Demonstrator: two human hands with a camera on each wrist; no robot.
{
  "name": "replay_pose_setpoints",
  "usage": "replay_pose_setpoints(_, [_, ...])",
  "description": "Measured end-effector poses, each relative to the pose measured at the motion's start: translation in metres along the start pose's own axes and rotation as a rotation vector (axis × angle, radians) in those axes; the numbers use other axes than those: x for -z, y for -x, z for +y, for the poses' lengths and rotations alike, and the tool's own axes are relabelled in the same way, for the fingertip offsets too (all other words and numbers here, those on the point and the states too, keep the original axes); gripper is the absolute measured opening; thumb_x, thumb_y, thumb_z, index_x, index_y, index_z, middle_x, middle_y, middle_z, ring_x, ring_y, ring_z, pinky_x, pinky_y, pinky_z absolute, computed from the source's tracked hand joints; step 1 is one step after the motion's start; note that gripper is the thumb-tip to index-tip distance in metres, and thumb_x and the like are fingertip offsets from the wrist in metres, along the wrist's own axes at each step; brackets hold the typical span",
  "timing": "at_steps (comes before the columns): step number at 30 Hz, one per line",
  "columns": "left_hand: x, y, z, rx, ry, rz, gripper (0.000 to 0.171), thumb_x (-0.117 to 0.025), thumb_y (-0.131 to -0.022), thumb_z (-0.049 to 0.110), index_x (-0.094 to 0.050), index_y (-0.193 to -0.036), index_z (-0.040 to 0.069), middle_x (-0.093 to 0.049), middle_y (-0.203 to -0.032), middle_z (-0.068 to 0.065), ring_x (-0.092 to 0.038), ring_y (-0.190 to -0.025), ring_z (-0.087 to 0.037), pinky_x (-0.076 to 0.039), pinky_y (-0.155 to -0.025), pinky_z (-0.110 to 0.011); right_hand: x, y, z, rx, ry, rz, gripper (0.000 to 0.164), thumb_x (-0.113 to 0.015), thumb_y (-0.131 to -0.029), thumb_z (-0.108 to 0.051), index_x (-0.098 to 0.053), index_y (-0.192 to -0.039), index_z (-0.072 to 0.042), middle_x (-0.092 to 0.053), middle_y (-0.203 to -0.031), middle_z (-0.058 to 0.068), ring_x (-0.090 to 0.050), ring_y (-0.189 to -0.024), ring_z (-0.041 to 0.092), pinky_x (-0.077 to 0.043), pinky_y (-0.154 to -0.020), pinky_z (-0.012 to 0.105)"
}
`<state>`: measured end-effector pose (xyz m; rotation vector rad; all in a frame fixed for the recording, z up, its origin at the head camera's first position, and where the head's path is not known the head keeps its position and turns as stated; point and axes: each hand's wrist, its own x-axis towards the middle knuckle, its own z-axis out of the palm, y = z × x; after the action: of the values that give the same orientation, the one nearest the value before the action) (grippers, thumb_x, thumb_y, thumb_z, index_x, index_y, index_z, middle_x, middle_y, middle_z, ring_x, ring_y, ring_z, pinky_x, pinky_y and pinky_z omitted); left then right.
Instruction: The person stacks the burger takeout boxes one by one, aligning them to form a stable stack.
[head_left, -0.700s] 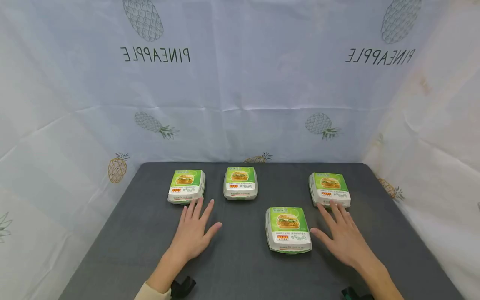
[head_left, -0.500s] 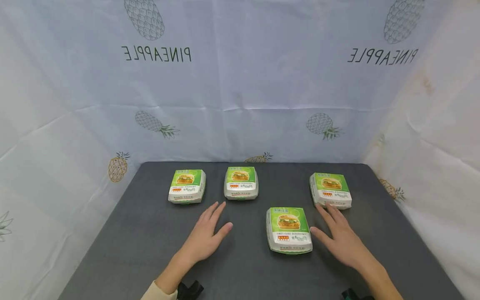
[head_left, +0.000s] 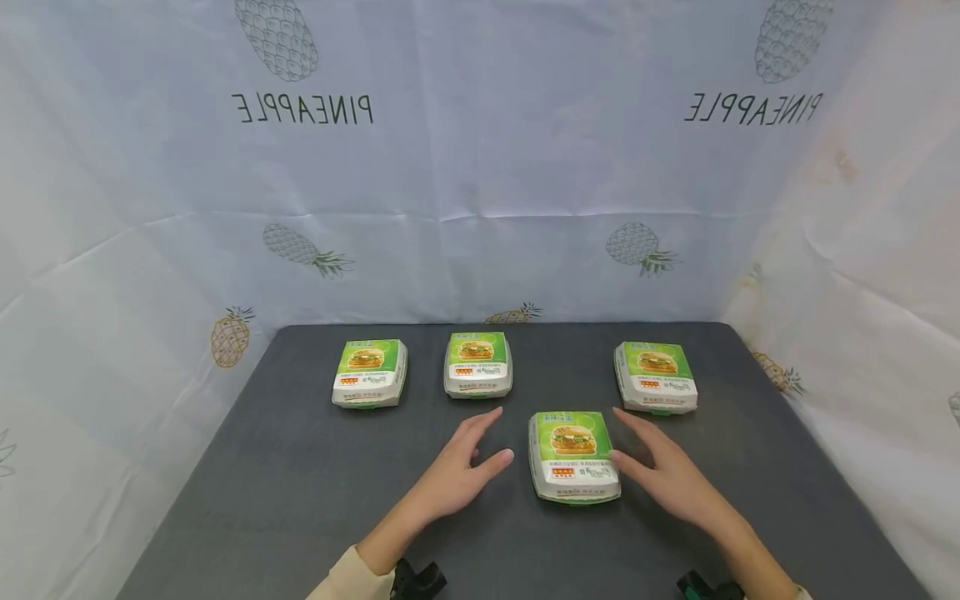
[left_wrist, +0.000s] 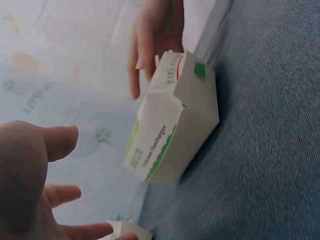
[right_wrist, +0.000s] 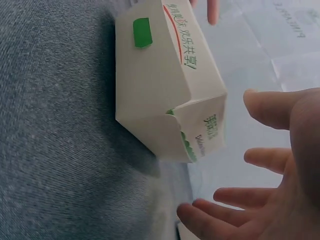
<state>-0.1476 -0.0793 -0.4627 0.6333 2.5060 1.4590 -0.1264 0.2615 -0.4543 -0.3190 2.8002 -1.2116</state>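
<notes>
A green and white burger box with a hamburger printed on its lid stands nearest on the dark table, lid down and closed. My left hand hovers to its left, apart from it, thumb and fingers spread and holding nothing. On the other side, my right hand is close by, its thumb tip right at the box's edge and its fingers extended. From the left wrist view, the same burger box shows its side wall, with the right hand behind it. The right wrist view shows the box beside loosely spread fingers.
Three more burger boxes stand along the back: one at the left, one in the middle and one at the right. A pineapple-print cloth hangs behind and on both sides of the dark table.
My left hand has moved right, from in front of the back-left box toward the nearest box. My right hand has drawn slightly nearer that box, its fingers turning inward.
</notes>
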Motion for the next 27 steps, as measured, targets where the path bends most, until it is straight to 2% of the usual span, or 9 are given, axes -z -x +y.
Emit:
replay_pose_setpoints(3, [-0.005,-0.008,0.001,0.001,0.061,-0.028,0.066,-0.058,-0.103,0.045,-0.034,-0.16,0.022,-0.033,-0.159,-0.012,-0.042,-0.141,-0.037,-0.045,-0.106,-0.053,-0.002,-0.003,0.001,-0.015,-0.047,-0.018,0.071,-0.06,-0.102,-0.045,-0.033,-0.16,-0.014,-0.037,-0.157,0.023,-0.044,-0.136,0.048,-0.047,-0.097,0.062])
replay_pose_setpoints(8, [-0.014,-0.02,0.001,0.025,0.144,-0.056,0.067,-0.062,-0.102,0.04,-0.035,-0.16,0.019,-0.034,-0.157,-0.015,-0.043,-0.14,-0.038,-0.048,-0.103,-0.051,-0.006,-0.008,0.003,-0.074,-0.13,-0.071,0.073,-0.063,-0.1,-0.045,-0.032,-0.161,-0.018,-0.035,-0.158,0.023,-0.041,-0.139,0.048,-0.047,-0.097,0.062])
replay_pose_setpoints(14, [-0.027,-0.031,0.001,0.022,0.158,-0.112,0.072,-0.065,-0.1,0.039,-0.033,-0.16,0.017,-0.035,-0.156,-0.015,-0.046,-0.138,-0.038,-0.043,-0.105,-0.056,-0.007,-0.01,0.004,-0.09,-0.246,-0.127,0.073,-0.065,-0.1,-0.04,-0.031,-0.161,-0.018,-0.034,-0.159,0.021,-0.044,-0.138,0.045,-0.051,-0.094,0.051])
replay_pose_setpoints(19, [-0.038,-0.036,0.001,0.04,0.181,-0.158,0.072,-0.067,-0.099,0.038,-0.034,-0.16,0.019,-0.036,-0.155,-0.014,-0.047,-0.136,-0.036,-0.044,-0.105,-0.05,-0.009,-0.01,0.007,-0.073,-0.362,-0.161,0.07,-0.065,-0.102,-0.031,-0.031,-0.161,-0.017,-0.03,-0.161,0.022,-0.041,-0.138,0.049,-0.054,-0.09,0.041])
replay_pose_setpoints(22, [-0.042,-0.037,0.002,0.051,0.186,-0.151,0.071,-0.068,-0.099,0.036,-0.035,-0.159,0.019,-0.038,-0.154,-0.015,-0.047,-0.134,-0.036,-0.046,-0.102,-0.048,-0.01,-0.01,0.007,-0.071,-0.42,-0.188,0.069,-0.064,-0.102,-0.028,-0.03,-0.161,-0.016,-0.028,-0.162,0.022,-0.039,-0.14,0.05,-0.055,-0.089,0.037])
replay_pose_setpoints(27, [-0.043,-0.035,0.003,0.044,0.175,-0.124,0.07,-0.069,-0.098,0.033,-0.036,-0.159,0.021,-0.039,-0.153,-0.015,-0.05,-0.131,-0.037,-0.047,-0.099,-0.049,-0.011,-0.01,0.004,-0.076,-0.421,-0.181,0.068,-0.065,-0.102,-0.029,-0.033,-0.16,-0.017,-0.03,-0.161,0.021,-0.039,-0.14,0.049,-0.055,-0.089,0.037])
